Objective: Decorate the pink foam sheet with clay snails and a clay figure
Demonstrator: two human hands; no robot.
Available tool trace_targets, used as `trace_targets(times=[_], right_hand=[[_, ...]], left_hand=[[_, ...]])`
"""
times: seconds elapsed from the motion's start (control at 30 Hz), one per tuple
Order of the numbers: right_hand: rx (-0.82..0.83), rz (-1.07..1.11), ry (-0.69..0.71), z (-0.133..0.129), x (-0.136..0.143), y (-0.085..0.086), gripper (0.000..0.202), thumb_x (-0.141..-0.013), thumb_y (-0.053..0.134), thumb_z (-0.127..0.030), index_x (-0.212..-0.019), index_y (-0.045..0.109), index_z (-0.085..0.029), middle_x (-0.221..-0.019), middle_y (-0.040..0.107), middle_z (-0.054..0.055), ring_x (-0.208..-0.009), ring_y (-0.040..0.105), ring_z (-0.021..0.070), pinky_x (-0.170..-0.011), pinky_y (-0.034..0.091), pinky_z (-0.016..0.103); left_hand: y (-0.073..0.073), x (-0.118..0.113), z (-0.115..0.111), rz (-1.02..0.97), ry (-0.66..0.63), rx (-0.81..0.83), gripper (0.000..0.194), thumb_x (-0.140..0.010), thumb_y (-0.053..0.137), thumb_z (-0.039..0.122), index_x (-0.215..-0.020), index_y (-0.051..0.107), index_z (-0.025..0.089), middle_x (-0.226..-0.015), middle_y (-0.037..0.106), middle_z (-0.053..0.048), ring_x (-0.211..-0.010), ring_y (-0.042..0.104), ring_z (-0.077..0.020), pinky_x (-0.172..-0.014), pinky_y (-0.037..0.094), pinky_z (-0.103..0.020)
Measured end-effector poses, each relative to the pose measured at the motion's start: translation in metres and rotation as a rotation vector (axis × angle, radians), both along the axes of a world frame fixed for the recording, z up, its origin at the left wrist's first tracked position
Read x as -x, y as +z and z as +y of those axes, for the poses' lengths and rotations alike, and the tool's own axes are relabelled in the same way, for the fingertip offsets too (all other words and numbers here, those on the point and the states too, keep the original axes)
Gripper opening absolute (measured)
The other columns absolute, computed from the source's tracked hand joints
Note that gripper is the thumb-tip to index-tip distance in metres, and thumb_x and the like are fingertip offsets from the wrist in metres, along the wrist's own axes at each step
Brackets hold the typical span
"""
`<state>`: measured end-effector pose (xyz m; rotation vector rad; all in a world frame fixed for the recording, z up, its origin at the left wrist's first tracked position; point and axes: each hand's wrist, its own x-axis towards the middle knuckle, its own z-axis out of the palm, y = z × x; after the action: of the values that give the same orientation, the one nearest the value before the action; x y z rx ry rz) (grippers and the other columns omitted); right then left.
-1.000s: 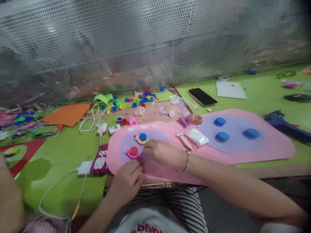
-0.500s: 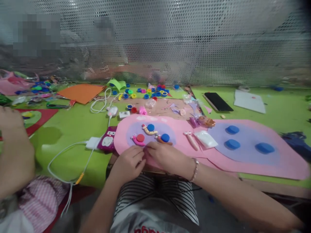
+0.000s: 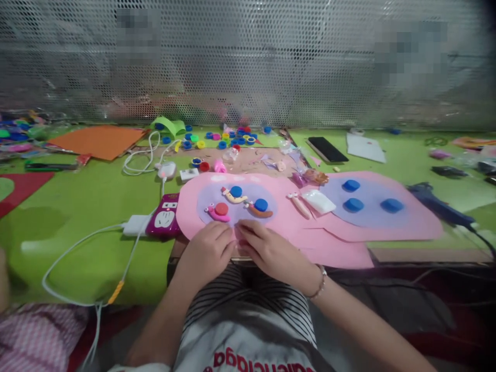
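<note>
My left hand (image 3: 211,251) and my right hand (image 3: 267,251) meet at the near edge of a pink sheet (image 3: 189,196), fingertips close together with fingers curled. Whatever lies between them is too small to make out. Just beyond the fingers, three clay snails with bottle-cap shells rest on the sheet's purple oval: a pink one with a red cap (image 3: 221,209), a cream one with a blue cap (image 3: 236,191) and a brown one with a blue cap (image 3: 261,205). Right of them lie a pale clay piece (image 3: 300,205) and a white packet (image 3: 319,201).
A second pink sheet (image 3: 422,222) holds three blue caps. Behind are loose caps (image 3: 222,145), a black phone (image 3: 327,150) and orange paper (image 3: 98,142). A purple power bank (image 3: 165,217) with white cables sits left. A glue gun (image 3: 439,204) lies right.
The view has shifted to the right, bringing the glue gun more fully into sight. The neighbour's arm at the left has mostly left the picture. My hands remain together at the sheet's near edge.
</note>
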<state>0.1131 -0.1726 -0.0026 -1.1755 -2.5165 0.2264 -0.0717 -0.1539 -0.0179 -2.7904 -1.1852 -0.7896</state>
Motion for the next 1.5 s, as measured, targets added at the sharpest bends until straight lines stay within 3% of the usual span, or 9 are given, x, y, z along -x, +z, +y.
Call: trace_targets(times=[0.2, 0.4, 0.6, 0.8, 1.07, 1.23, 1.5], right_hand=[[-0.022, 0.0, -0.012, -0.001, 0.0, -0.001, 0.034, -0.091, 0.037, -0.024, -0.12, 0.048, -0.008, -0.124, 0.046, 0.016, -0.11, 0.049, 0.0233, -0.093, 0.047, 0.041], [-0.025, 0.032, -0.031, -0.003, -0.002, -0.002, 0.035, -0.09, 0.037, -0.022, -0.121, 0.046, -0.007, -0.124, 0.047, 0.016, -0.111, 0.049, 0.0221, -0.092, 0.048, 0.038], [-0.047, -0.033, 0.041, -0.006, -0.005, -0.005, 0.038, -0.088, 0.039, -0.017, -0.125, 0.044, -0.01, -0.126, 0.047, 0.013, -0.107, 0.053, 0.0206, -0.09, 0.05, 0.037], [-0.103, -0.092, 0.109, -0.007, -0.007, -0.005, 0.033, -0.088, 0.038, -0.017, -0.117, 0.052, -0.009, -0.125, 0.049, 0.012, -0.107, 0.052, 0.0201, -0.09, 0.049, 0.035], [-0.133, -0.09, 0.165, -0.008, -0.012, -0.006, 0.037, -0.088, 0.041, -0.016, -0.124, 0.047, -0.011, -0.127, 0.051, 0.01, -0.122, 0.042, 0.0183, -0.101, 0.04, 0.038], [-0.118, -0.131, 0.125, -0.014, -0.013, -0.003, 0.044, -0.086, 0.044, -0.019, -0.129, 0.041, -0.01, -0.131, 0.048, 0.011, -0.125, 0.038, 0.0205, -0.102, 0.037, 0.039], [-0.111, -0.172, 0.011, -0.029, -0.003, -0.001, 0.047, -0.088, 0.039, -0.026, -0.131, 0.038, -0.008, -0.133, 0.044, 0.014, -0.124, 0.038, 0.0242, -0.099, 0.037, 0.043]], left_hand=[[0.0, 0.0, 0.0, 0.003, -0.007, -0.015, 0.02, -0.083, 0.045, 0.017, -0.092, 0.061, 0.01, -0.096, 0.063, -0.01, -0.094, 0.054, -0.0194, -0.088, 0.047, -0.036], [-0.001, 0.0, 0.0, -0.006, -0.004, -0.02, 0.021, -0.083, 0.044, 0.017, -0.095, 0.06, 0.01, -0.097, 0.063, -0.01, -0.094, 0.054, -0.0197, -0.088, 0.047, -0.037], [-0.002, 0.001, 0.0, -0.017, -0.014, -0.016, 0.022, -0.083, 0.045, 0.017, -0.096, 0.061, 0.01, -0.098, 0.063, -0.01, -0.096, 0.054, -0.0197, -0.09, 0.046, -0.038], [-0.001, 0.001, -0.001, -0.012, -0.007, -0.013, 0.023, -0.083, 0.044, 0.017, -0.097, 0.061, 0.01, -0.098, 0.064, -0.01, -0.096, 0.055, -0.0196, -0.091, 0.046, -0.037], [0.001, 0.001, -0.001, -0.085, -0.017, 0.03, 0.028, -0.079, 0.053, 0.033, -0.096, 0.062, 0.012, -0.096, 0.065, -0.01, -0.094, 0.057, -0.0222, -0.087, 0.048, -0.04], [-0.001, 0.002, -0.005, -0.072, 0.004, 0.056, 0.042, -0.076, 0.056, 0.042, -0.103, 0.061, 0.011, -0.102, 0.065, -0.012, -0.098, 0.057, -0.025, -0.088, 0.048, -0.042], [-0.008, 0.0, -0.013, -0.047, 0.085, 0.003, 0.039, -0.079, 0.052, 0.036, -0.107, 0.06, 0.01, -0.112, 0.062, -0.014, -0.105, 0.056, -0.0256, -0.093, 0.045, -0.043]])
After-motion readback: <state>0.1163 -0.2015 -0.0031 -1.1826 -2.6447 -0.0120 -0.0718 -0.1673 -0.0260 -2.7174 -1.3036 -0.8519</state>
